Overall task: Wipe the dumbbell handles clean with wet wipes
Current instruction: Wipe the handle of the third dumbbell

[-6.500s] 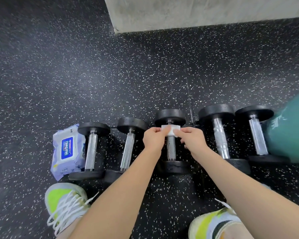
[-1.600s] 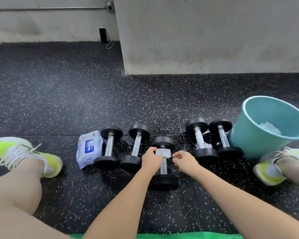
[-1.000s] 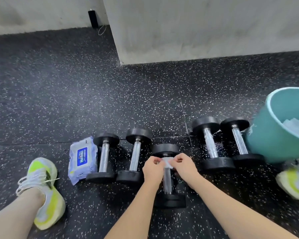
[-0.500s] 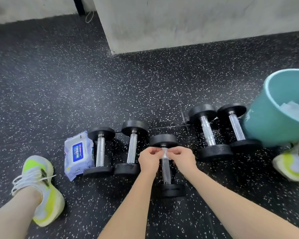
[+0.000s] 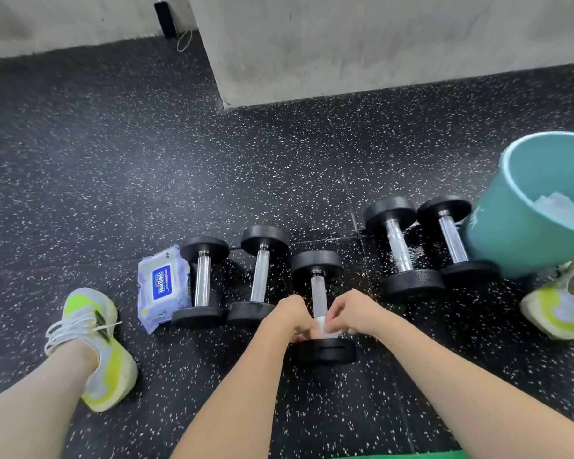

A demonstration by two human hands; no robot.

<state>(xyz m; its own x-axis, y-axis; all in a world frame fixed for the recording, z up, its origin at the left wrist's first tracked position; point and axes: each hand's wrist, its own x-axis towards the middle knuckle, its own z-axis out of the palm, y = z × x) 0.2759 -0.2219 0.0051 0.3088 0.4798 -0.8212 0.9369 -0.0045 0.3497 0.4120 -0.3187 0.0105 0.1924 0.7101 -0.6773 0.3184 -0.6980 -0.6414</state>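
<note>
A white wet wipe is wrapped round the near end of the middle dumbbell's handle, just above the near weight plate. It is pinched from both sides: left hand on the left, right hand on the right, fingers curled onto the wipe, hands close together. The middle dumbbell is laid on the speckled floor, set nearer than the rest. Two dumbbells and a wipes pack are seen to its left, two more to its right. A teal bucket with used wipes is placed far right. A concrete wall is seen beyond.
</note>
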